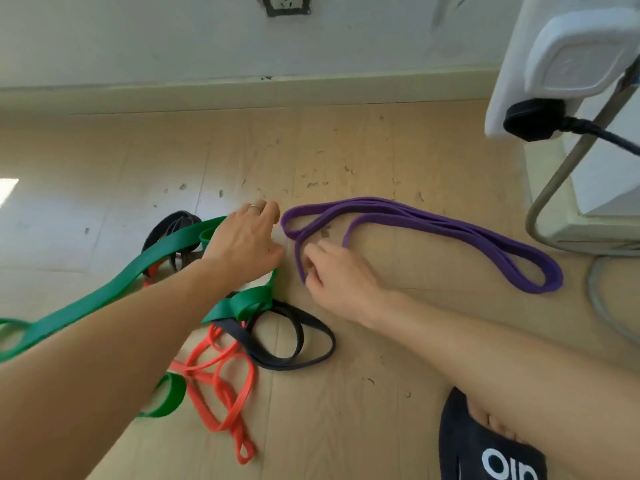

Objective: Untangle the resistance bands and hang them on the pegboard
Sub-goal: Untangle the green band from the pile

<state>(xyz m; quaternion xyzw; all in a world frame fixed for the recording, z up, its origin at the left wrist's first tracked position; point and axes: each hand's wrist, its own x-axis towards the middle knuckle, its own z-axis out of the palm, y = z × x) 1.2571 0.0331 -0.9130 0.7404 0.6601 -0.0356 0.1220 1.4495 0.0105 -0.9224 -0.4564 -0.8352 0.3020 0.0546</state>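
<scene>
Fingers: those of the right hand (332,271) are curled at the near end of the purple band (433,225), at frame centre, and appear to pinch a strand there; the contact itself is hidden under the knuckles. Those of the left hand (247,237) are held loosely bent and close together, laid over the green band (104,292) just left of the purple loop; whether anything is gripped cannot be told.

Purple band: folded in several strands, laid alone from centre to right of frame, apart from the heap, judged already freed and being gathered for lifting.

Green band: wide, run from lower left to centre, knotted over the black band (298,344) and the orange band (221,382) at lower centre; judged pinned by the left hand so the purple one can be drawn clear.

Floor (381,393): pale wood, scuffed.

Pegboard: not in view.

Appliance (571,64): white, upper right, with a plug (535,121).
</scene>
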